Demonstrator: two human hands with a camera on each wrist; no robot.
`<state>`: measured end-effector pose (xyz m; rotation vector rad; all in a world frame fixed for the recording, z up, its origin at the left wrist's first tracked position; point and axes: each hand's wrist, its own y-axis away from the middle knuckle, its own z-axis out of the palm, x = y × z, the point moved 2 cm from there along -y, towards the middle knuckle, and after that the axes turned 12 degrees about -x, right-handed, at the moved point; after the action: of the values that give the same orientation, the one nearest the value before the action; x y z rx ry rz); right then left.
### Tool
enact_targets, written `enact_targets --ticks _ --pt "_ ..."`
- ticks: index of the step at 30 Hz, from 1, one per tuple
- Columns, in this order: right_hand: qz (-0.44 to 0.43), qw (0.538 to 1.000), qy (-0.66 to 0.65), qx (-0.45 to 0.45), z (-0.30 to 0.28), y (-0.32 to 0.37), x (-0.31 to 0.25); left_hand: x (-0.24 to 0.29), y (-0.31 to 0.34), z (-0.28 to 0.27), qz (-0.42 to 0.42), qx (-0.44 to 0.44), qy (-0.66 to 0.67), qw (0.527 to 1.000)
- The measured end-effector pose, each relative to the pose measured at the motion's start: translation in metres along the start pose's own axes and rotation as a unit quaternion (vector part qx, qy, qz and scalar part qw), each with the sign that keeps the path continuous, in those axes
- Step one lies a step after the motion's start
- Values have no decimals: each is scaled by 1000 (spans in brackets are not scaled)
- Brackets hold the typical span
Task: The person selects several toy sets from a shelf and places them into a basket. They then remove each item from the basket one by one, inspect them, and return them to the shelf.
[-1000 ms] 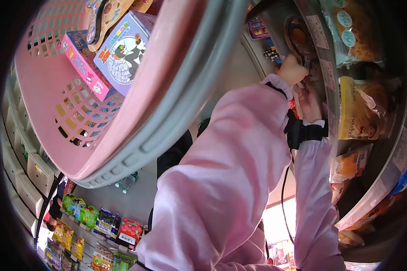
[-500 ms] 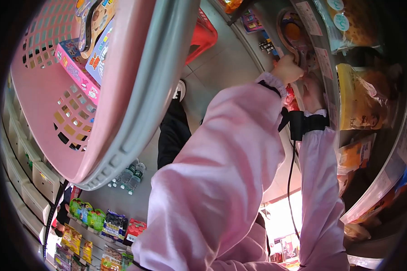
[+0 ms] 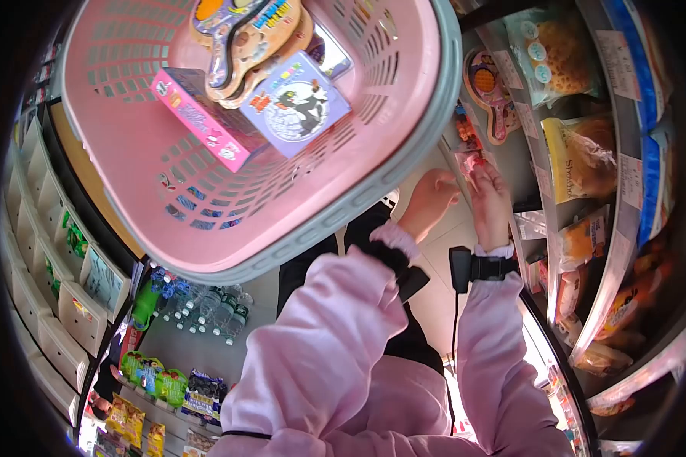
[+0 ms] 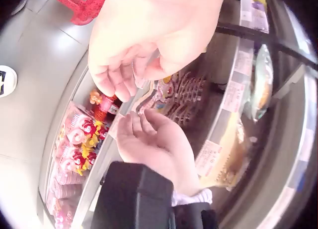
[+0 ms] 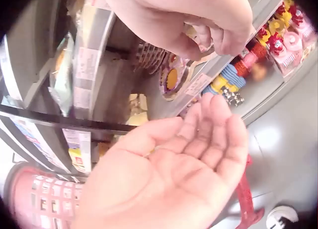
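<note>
In the head view my left hand (image 3: 431,202) is over the floor beside the shelf, its fingers loosely bent and nothing seen in them. My right hand (image 3: 489,199) is at the shelf edge, fingertips close to small red packets (image 3: 471,145). The left wrist view shows the left hand (image 4: 149,35) above the right hand (image 4: 154,144), with a gap between them. The left palm (image 5: 174,174) faces up in the right wrist view. A purple racket-shaped package (image 3: 488,87) lies on the shelf beyond the fingers.
A pink basket (image 3: 129,183) with a grey rim holds a pink box (image 3: 202,122), a lilac cartoon box (image 3: 297,107) and racket-shaped packages (image 3: 255,38). Bagged bread (image 3: 579,160) fills shelves at the right. Water bottles (image 3: 225,308) and snack bags (image 3: 202,392) are at the lower left.
My hands, close together at the shelf before, have drawn apart and back toward my body, the left one farther. The basket now shows more of its inside.
</note>
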<state>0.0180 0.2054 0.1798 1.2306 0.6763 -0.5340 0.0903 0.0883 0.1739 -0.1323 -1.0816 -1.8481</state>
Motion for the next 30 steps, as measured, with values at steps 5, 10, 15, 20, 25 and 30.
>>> enact_targets --ticks 5,10,15,20,25,30 --pt "-50 996 -3 -73 95 71 -62 12 93 -16 77 -45 -159 983" --pt "-178 976 80 -96 182 133 -130 74 198 -40 85 -90 -284 951" --pt "-199 947 158 -197 256 151 -153 168 270 -62 58 -145 -295 943" --pt "-168 910 228 -301 333 140 -153 231 282 -95 145 -94 -242 955" --pt "-304 678 580 -332 377 100 -158 294 254 -127 193 -89 -201 956" --pt "-178 658 694 -233 377 14 -139 329 185 -173 136 10 -85 987"
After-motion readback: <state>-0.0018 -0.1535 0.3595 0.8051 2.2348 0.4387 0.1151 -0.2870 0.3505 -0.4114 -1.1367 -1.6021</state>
